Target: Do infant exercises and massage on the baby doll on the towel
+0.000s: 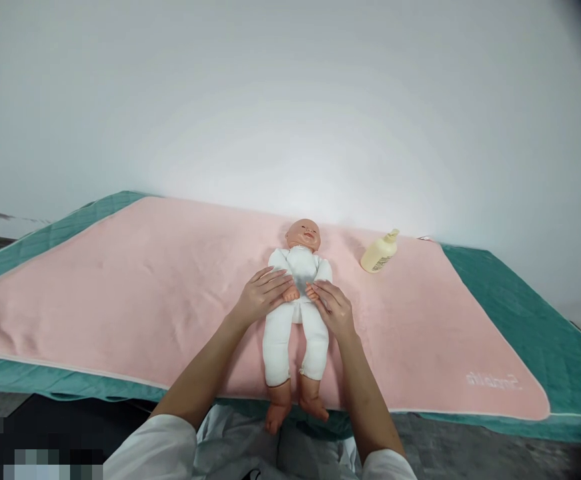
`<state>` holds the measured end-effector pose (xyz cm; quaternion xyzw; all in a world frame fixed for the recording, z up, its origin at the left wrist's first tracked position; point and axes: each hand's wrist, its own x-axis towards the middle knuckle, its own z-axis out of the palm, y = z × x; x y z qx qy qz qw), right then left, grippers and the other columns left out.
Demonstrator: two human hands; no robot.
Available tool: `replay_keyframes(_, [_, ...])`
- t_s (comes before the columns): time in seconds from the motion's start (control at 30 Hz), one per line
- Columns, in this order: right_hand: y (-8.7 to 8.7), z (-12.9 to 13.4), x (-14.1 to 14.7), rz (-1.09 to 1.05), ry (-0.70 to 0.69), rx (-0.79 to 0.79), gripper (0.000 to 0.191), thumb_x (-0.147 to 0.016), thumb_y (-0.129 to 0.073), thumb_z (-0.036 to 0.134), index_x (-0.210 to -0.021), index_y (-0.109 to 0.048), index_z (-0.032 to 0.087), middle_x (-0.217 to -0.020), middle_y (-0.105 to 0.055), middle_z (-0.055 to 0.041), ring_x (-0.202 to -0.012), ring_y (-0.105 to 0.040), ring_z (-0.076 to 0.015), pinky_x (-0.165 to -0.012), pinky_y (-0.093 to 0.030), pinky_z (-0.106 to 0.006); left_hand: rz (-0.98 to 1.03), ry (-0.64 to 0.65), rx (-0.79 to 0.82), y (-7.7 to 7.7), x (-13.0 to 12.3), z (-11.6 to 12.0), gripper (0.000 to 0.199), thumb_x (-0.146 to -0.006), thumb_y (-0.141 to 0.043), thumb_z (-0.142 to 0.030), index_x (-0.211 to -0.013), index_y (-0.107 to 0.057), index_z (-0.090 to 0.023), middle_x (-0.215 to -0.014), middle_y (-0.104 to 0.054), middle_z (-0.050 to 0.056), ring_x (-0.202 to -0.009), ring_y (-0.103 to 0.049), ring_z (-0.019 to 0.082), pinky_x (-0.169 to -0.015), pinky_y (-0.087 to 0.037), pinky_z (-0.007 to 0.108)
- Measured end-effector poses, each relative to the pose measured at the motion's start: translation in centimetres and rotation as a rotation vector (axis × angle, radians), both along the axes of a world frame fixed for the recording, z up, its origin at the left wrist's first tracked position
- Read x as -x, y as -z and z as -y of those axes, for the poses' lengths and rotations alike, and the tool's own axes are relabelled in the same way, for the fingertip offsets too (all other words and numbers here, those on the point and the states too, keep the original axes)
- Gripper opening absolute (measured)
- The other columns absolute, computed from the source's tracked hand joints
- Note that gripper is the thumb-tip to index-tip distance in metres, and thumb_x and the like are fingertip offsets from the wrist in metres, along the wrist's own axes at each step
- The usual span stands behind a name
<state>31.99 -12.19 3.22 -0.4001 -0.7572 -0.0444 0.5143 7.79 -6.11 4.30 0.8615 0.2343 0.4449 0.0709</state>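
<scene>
A baby doll [300, 267] with a white cloth body lies on its back, its head toward the wall and its bare feet hanging past the near edge. My left hand [261, 293] has its fingers laid over the doll's forearm on the left side, with the doll's small hand between thumb and fingers. On the other side, my right hand [336, 308] closes lightly around the doll's other hand. Both of the doll's hands rest near its belly.
A pink mat [170, 287] covers most of a green quilted pad [510, 313]. To the right of the doll, a pale yellow pump bottle [379, 253] lies tilted on the mat. A white wall [290, 107] rises directly behind the pad.
</scene>
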Motion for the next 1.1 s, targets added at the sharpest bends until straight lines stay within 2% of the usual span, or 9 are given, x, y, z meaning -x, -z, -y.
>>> replay_keyframes(0.2, [0.0,0.3,0.2,0.059,-0.009,-0.026,0.031,-0.093,-0.059,0.018,-0.122,-0.067,0.026,-0.117,-0.072,-0.0036,-0.114,-0.067,-0.0196,-0.102,-0.058,-0.040,-0.010,0.041,0.023,-0.1,-0.1,0.7,0.027,-0.090,-0.062,-0.020,-0.115,-0.070,-0.027,-0.118,-0.072,0.004,-0.115,-0.066,0.019,-0.107,-0.049,0.040])
replay_keyframes(0.4, [0.3,0.5,0.3,0.073,-0.037,-0.056,0.036,-0.093,-0.058,0.014,-0.127,-0.064,0.025,-0.122,-0.070,-0.0050,-0.118,-0.064,-0.0194,-0.102,-0.059,-0.039,0.048,0.127,-0.005,0.2,0.0,0.7,0.032,-0.087,-0.067,-0.016,-0.116,-0.069,-0.028,-0.119,-0.072,0.003,-0.115,-0.065,0.019,-0.105,-0.052,0.037])
replay_keyframes(0.57, [0.3,0.5,0.4,0.100,-0.022,-0.083,0.035,-0.094,-0.059,0.015,-0.128,-0.063,0.023,-0.121,-0.071,-0.0060,-0.117,-0.066,-0.0196,-0.101,-0.059,-0.038,-0.025,0.085,-0.184,-0.8,-0.1,1.1,0.036,-0.091,-0.061,-0.015,-0.127,-0.062,-0.022,-0.121,-0.071,0.006,-0.117,-0.064,0.019,-0.103,-0.054,0.037])
replay_keyframes(0.67, [0.4,0.5,0.3,0.096,-0.061,-0.060,0.037,-0.095,-0.058,0.017,-0.131,-0.061,0.020,-0.124,-0.069,-0.0081,-0.119,-0.064,-0.0201,-0.104,-0.057,-0.037,-0.082,0.090,-0.258,-1.4,0.1,1.4,0.040,-0.093,-0.058,-0.014,-0.133,-0.056,-0.018,-0.124,-0.069,0.008,-0.122,-0.061,0.018,-0.103,-0.054,0.036])
replay_keyframes(0.83, [0.6,0.4,0.1,0.118,-0.093,-0.058,0.043,-0.093,-0.061,0.019,-0.136,-0.057,0.024,-0.128,-0.067,-0.0076,-0.123,-0.061,-0.0197,-0.104,-0.057,-0.038,-0.126,0.132,-0.254,-1.6,0.5,1.2,0.039,-0.094,-0.059,-0.022,-0.132,-0.057,-0.020,-0.129,-0.066,0.008,-0.127,-0.057,0.020,-0.106,-0.052,0.038])
replay_keyframes(0.97, [0.4,0.4,0.0,0.142,-0.098,-0.040,0.041,-0.092,-0.063,0.021,-0.133,-0.059,0.025,-0.129,-0.067,-0.0072,-0.123,-0.061,-0.0196,-0.102,-0.058,-0.039,-0.138,0.166,-0.226,-1.5,0.6,1.2,0.042,-0.092,-0.062,-0.032,-0.132,-0.058,-0.020,-0.131,-0.065,0.009,-0.129,-0.055,0.021,-0.107,-0.050,0.040])
replay_keyframes(1.1, [0.1,0.3,0.1,0.158,-0.136,-0.010,0.033,-0.092,-0.063,0.020,-0.125,-0.066,0.021,-0.125,-0.069,-0.0074,-0.120,-0.063,-0.0198,-0.106,-0.055,-0.040,-0.147,0.155,-0.230,-1.4,0.1,1.3,0.037,-0.093,-0.061,-0.027,-0.129,-0.060,-0.020,-0.128,-0.067,0.007,-0.128,-0.056,0.020,-0.109,-0.049,0.039])
